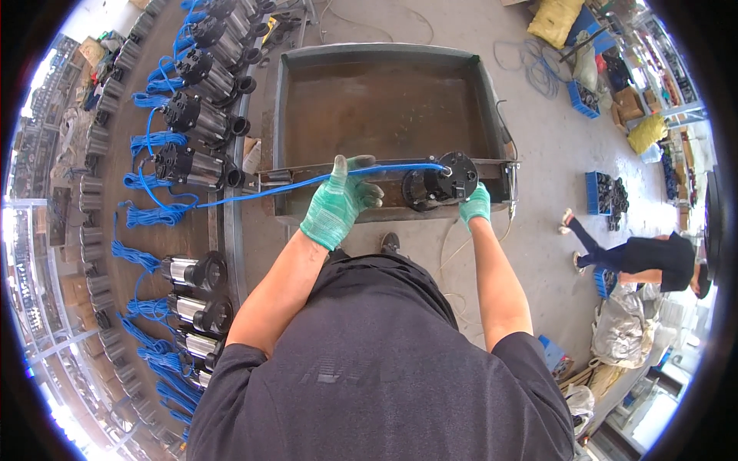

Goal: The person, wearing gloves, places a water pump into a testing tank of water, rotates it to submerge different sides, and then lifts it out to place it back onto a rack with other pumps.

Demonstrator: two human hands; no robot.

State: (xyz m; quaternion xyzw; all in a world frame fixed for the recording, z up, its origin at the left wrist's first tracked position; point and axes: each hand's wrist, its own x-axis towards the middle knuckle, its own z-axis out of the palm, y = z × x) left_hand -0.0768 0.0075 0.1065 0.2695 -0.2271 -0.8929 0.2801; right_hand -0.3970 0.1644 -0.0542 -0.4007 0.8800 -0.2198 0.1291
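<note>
A black submersible pump (459, 175) is over the near right part of a water-filled metal tank (377, 51). My right hand (477, 203), in a green glove, grips the pump's right side, its fingers partly hidden. From the pump's top a blue cable (284, 187) runs left, past the tank's edge, to a coil on the bench. My left hand (338, 201), also gloved in green, is at this cable with its thumb raised and fingers stretched apart. The cable crosses between thumb and fingers without a closed grip.
Several steel-and-black pumps (196, 119) with blue cable coils (157, 215) line the bench at left. A bar (307, 168) spans the tank. At right are blue crates (598, 192), yellow sacks (555, 21), and another person (653, 257) walking.
</note>
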